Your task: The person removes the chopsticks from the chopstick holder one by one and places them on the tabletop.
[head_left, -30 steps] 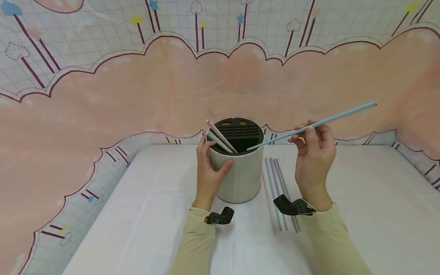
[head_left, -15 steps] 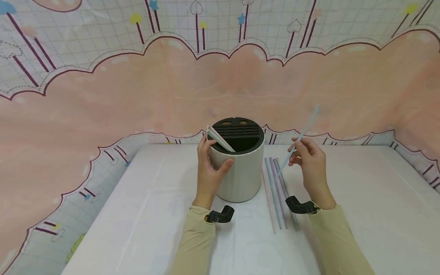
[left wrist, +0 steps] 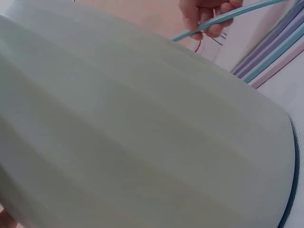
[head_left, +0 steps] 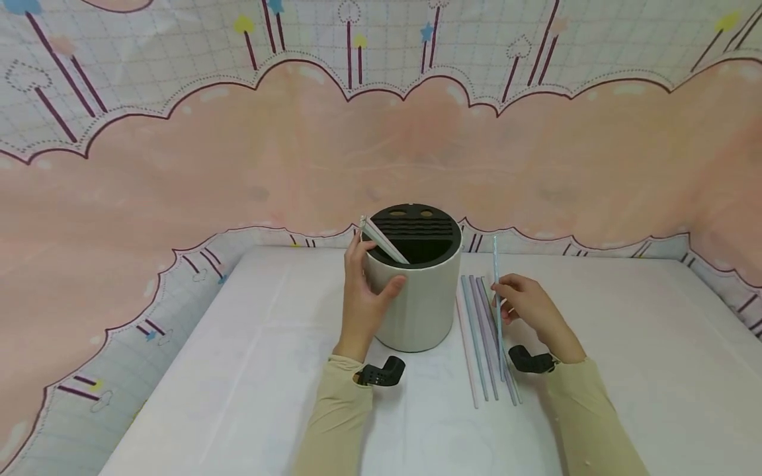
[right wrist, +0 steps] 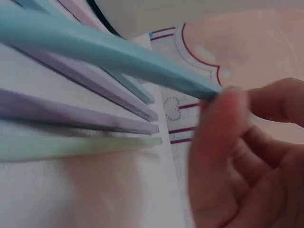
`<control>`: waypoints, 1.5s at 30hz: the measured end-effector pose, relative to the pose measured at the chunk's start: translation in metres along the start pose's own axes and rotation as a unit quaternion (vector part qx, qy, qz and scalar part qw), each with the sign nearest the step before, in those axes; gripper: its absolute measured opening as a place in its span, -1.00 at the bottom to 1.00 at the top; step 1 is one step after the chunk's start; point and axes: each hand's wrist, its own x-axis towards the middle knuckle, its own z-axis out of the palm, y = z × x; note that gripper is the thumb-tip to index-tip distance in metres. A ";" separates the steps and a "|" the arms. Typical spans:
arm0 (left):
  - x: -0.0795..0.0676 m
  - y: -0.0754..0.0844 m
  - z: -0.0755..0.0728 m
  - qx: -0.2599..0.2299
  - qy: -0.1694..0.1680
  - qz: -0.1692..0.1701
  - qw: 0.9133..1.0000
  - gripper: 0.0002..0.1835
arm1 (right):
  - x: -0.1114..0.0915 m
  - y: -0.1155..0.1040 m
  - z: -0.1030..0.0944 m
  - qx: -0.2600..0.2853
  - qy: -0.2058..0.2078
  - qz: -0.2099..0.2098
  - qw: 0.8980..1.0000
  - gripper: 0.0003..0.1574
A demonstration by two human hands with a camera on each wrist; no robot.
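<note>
In the head view my left hand (head_left: 366, 297) grips the side of a pale grey round container (head_left: 423, 304), thumb at the front and fingers up by the rim. Its black top (head_left: 411, 226) has slots and a wide opening, where pale straws (head_left: 383, 240) lean to the left. My right hand (head_left: 526, 305) pinches a light blue straw (head_left: 497, 264) between thumb and fingers, close over the row of straws on the table. The right wrist view shows the held blue straw (right wrist: 118, 54) crossing above purple straws (right wrist: 95, 118) and a pale green straw (right wrist: 85, 146).
Several pink, blue and purple straws (head_left: 474, 336) lie lengthwise beside the container's right side on the white table (head_left: 268, 344). A peach and white patterned cloth (head_left: 381, 152) hangs behind the table's far edge.
My right hand has moved down with the blue straw, swinging it from slanting at the container's opening to near upright over the row. A pink straw leaning in the opening no longer shows. The left hand stays.
</note>
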 end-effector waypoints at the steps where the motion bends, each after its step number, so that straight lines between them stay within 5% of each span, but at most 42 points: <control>1: 0.000 0.000 -0.001 -0.001 0.001 0.002 1.000 -0.25 | 0.000 0.001 0.000 -0.009 -0.012 0.007 1.000 -0.56; 12: -0.002 0.001 -0.002 0.017 -0.006 -0.020 1.000 -0.25 | -0.002 0.018 -0.006 -0.064 -0.075 0.079 0.992 -0.60; 27: -0.002 0.000 -0.003 0.017 -0.001 -0.008 1.000 -0.25 | 0.000 0.020 -0.009 -0.137 -0.049 0.095 0.985 -0.38; 33: -0.003 -0.001 0.000 0.015 0.003 -0.013 1.000 -0.26 | -0.001 0.013 -0.002 -0.239 0.035 -0.019 0.970 -0.44; 37: -0.005 0.000 0.003 0.014 0.007 -0.022 1.000 -0.26 | -0.001 0.001 0.014 -0.266 0.145 -0.137 0.943 -0.58; 45: -0.005 0.001 -0.002 0.020 0.012 -0.008 1.000 -0.25 | -0.008 -0.042 0.046 -0.193 0.302 -0.324 0.876 -0.77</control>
